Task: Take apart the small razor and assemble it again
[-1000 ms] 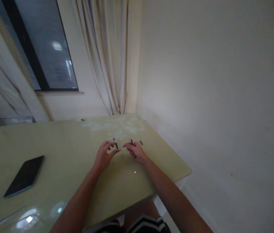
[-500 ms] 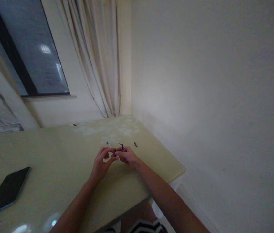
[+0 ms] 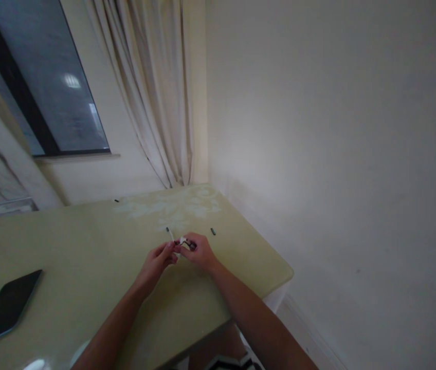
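My left hand (image 3: 156,263) and my right hand (image 3: 201,252) meet over the table, fingertips close together. Between the right thumb and fingers is a small black-and-white object (image 3: 188,244) with a thin dark part reaching toward the left hand. Its kind is too small to make out. The left fingers are pinched at its left end, and what lies between them is mostly hidden. Just beyond the left fingertips lies a slim white stick with a dark tip (image 3: 169,233). A short black piece (image 3: 213,231) rests past the right hand.
The pale yellow-green table (image 3: 87,246) has its rounded corner on the right, near the wall (image 3: 318,154). A dark flat tablet-like slab (image 3: 7,306) lies at the left. Another small black piece (image 3: 116,200) sits by the far edge. A curtain (image 3: 156,103) hangs behind.
The right hand has turned, exposing more of the black-and-white object. My left fingers have drawn closer together, from a rounded pinch to a flatter one. The view has shifted slightly.
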{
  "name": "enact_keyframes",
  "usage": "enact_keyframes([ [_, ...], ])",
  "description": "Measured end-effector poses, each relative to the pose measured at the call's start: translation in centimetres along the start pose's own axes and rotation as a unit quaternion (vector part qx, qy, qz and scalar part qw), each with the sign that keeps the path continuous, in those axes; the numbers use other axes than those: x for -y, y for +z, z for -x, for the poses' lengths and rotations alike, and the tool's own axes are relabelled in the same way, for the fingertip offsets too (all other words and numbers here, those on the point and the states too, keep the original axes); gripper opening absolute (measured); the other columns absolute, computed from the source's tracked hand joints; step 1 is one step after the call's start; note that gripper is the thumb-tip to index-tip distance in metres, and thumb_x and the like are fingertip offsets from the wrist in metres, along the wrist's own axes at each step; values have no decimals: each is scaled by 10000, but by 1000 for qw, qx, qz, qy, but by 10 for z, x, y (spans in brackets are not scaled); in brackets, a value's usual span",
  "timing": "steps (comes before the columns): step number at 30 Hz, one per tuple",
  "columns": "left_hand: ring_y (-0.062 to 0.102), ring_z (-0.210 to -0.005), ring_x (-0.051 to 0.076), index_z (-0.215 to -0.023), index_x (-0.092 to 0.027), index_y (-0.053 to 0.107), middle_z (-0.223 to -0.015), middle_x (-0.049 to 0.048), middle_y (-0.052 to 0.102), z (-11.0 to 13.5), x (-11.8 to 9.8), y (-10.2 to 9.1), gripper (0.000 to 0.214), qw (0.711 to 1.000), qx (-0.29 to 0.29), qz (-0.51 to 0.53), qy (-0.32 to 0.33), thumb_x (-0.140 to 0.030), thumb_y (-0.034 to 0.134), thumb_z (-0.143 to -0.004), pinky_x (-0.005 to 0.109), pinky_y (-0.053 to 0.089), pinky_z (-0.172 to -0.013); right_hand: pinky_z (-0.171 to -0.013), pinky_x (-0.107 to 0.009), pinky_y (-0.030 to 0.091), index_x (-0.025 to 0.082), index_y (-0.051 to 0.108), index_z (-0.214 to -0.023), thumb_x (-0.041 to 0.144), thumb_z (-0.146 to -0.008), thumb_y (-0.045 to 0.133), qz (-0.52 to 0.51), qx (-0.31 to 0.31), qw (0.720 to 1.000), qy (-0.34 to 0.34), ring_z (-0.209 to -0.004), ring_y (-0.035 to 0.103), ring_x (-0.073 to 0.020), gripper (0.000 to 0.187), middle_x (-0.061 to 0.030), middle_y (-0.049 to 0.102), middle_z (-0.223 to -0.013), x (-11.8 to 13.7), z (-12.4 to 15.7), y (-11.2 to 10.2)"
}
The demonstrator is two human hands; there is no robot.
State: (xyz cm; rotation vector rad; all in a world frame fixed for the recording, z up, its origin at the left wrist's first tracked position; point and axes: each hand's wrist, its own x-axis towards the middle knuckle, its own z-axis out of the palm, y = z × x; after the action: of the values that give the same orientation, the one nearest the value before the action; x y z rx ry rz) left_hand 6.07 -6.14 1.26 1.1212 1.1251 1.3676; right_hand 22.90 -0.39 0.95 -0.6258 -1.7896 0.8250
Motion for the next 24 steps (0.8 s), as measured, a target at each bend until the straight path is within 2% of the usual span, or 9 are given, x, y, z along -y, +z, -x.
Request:
enact_keyframes([
  [5,541,-654,106,-920,-124,799,-860,81,725,-1,2,-1,541,997,11,66,-48,-589,893,-660,225,466,-633,-717,-266,463,177,731,-881,417,-901,699,37,23,996,-81,-743,588,-161,244,-31,660,-801,3,-1,-4],
  [10,549,-685,101,-942,-139,816,-904,77,728,2,-2,-1,493,992,39,97,-68,-528,920,-657,226,474,-672,-767,-279,499,186,744,-928,430,-948,670,17,53,996,-73,-797,630,-175,256,-49,682,-864,6,-1,-8],
  [13,560,-716,107,-1038,-175,819,-973,80,738,2,-3,-3,501,992,47,101,-57,-485,930,-660,232,472,-695,-829,-297,513,192,743,-983,448,-921,712,1,27,997,-71,-897,649,-197,266,-74,688,-977,10,0,-8],
  [15,568,-743,111,-1098,-208,814,-1057,85,742,3,-6,-3,529,993,40,100,-39,-467,938,-653,239,470,-714,-809,-293,513,195,716,-1059,458,-932,689,-15,6,998,-57,-917,639,-199,293,-80,673,-1032,11,0,-8],
  [17,570,-765,115,-1118,-230,812,-1100,84,737,3,-10,-3,541,994,28,100,-15,-462,943,-646,245,467,-727,-731,-273,495,197,668,-1096,466,-982,600,-36,-6,999,-29,-836,610,-178,300,-62,651,-994,10,1,-9],
  [20,562,-771,116,-1131,-249,810,-1090,76,733,4,-15,-1,541,993,17,111,18,-446,946,-645,248,457,-732,-659,-255,441,195,618,-1004,473,-1035,477,-48,-9,999,-2,-702,537,-150,313,-11,585,-817,9,2,-11],
  [24,571,-793,126,-1142,-255,805,-1119,77,731,3,-14,0,546,993,13,112,34,-410,955,-640,256,454,-747,-607,-250,377,191,627,-973,482,-1028,482,-8,22,1000,-5,-631,474,-138,330,21,514,-707,11,4,-14],
])
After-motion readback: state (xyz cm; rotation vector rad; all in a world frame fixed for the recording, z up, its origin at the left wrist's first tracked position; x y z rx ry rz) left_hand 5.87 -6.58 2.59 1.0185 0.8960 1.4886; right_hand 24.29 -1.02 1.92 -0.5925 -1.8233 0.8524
